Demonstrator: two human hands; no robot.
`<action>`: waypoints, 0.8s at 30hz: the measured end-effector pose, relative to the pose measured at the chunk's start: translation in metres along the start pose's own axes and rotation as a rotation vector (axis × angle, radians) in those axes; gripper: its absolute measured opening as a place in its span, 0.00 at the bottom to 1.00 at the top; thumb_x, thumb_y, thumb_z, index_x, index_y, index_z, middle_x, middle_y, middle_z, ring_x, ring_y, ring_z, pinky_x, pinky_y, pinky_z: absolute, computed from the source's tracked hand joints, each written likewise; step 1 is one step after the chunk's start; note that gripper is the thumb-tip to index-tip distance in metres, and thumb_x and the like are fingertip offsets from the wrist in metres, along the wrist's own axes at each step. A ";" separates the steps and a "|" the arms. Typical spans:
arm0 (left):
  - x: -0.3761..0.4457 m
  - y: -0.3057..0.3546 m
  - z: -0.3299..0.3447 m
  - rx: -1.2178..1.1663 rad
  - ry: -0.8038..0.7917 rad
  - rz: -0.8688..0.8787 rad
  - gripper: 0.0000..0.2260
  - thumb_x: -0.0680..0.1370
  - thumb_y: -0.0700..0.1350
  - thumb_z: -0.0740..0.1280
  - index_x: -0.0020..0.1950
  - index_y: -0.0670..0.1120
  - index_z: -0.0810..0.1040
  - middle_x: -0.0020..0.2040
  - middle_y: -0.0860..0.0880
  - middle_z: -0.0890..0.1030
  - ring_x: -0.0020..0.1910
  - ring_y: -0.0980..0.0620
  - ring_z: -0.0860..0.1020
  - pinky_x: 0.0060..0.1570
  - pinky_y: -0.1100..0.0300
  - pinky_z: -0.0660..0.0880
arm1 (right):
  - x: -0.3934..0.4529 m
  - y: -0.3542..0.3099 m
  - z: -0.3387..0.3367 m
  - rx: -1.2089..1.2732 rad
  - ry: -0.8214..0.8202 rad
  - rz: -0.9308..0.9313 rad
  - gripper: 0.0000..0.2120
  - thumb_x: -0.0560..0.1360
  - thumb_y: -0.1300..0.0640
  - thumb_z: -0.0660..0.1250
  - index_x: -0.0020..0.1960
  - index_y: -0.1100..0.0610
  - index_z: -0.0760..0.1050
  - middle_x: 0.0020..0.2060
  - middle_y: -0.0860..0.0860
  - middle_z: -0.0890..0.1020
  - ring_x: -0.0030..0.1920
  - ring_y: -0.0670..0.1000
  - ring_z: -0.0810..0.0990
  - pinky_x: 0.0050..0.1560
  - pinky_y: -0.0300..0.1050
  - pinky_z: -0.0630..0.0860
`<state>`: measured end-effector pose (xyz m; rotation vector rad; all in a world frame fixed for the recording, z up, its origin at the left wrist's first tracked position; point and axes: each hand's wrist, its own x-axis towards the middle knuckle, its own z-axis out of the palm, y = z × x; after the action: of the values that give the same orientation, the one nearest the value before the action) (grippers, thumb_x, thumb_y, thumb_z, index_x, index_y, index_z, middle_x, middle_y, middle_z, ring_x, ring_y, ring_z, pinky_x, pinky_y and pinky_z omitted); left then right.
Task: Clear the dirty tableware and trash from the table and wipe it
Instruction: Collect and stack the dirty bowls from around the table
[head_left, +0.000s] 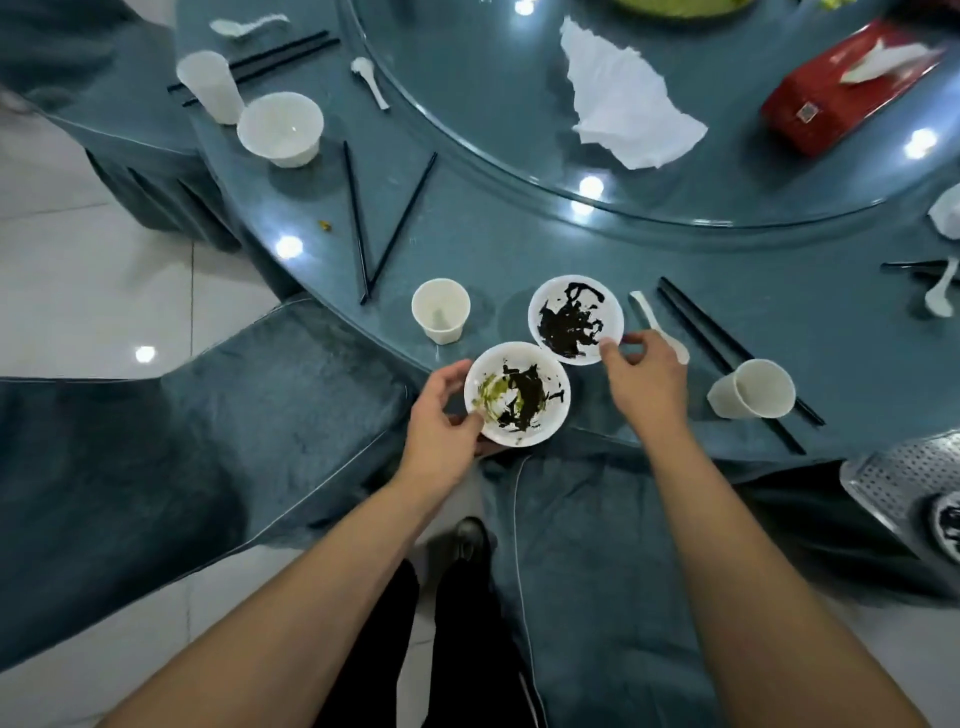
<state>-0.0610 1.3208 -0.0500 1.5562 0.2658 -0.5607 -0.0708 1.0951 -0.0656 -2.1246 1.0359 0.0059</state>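
Head view. The left hand (441, 415) grips the near bowl (517, 393) at its 9 o'clock rim, thumb curled over the edge; this bowl carries dark and green residue and sits at the near edge of the surface (519, 234). The right hand (641, 371) pinches the far bowl (575, 318) at its 4 o'clock rim; that bowl rests on the surface and is smeared with dark residue. The two bowls lie just beside each other. A paper cup (440, 317) stands upright at 9 o'clock of the far bowl. At 3 o'clock of the far bowl lie a white spoon (657, 325) and black chopsticks (727, 358). A second paper cup (753, 389) lies tipped on the chopsticks. A crumpled napkin (623, 98) rests on the glass turntable (467, 78) at 12 o'clock.
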 end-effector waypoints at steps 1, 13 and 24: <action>0.002 0.000 0.000 -0.010 -0.002 -0.003 0.22 0.79 0.28 0.66 0.69 0.47 0.72 0.66 0.52 0.78 0.47 0.52 0.84 0.37 0.56 0.83 | 0.003 0.000 0.005 0.060 0.008 0.013 0.13 0.77 0.46 0.67 0.57 0.53 0.77 0.46 0.50 0.84 0.48 0.55 0.83 0.55 0.53 0.80; 0.012 0.006 -0.003 -0.115 -0.022 -0.134 0.21 0.81 0.28 0.60 0.69 0.49 0.72 0.64 0.47 0.77 0.58 0.39 0.81 0.39 0.52 0.84 | -0.041 -0.018 -0.008 0.451 -0.005 -0.088 0.08 0.79 0.61 0.68 0.57 0.53 0.80 0.41 0.47 0.85 0.37 0.42 0.82 0.41 0.36 0.79; 0.014 0.000 -0.001 -0.066 -0.061 -0.077 0.24 0.79 0.30 0.67 0.71 0.49 0.71 0.64 0.49 0.77 0.52 0.46 0.84 0.42 0.51 0.84 | -0.057 0.004 0.025 0.223 -0.089 -0.109 0.15 0.80 0.48 0.66 0.66 0.48 0.76 0.55 0.49 0.79 0.52 0.47 0.80 0.61 0.53 0.77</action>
<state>-0.0490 1.3189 -0.0576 1.4674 0.2957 -0.6520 -0.1036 1.1475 -0.0678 -1.9562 0.8281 -0.0647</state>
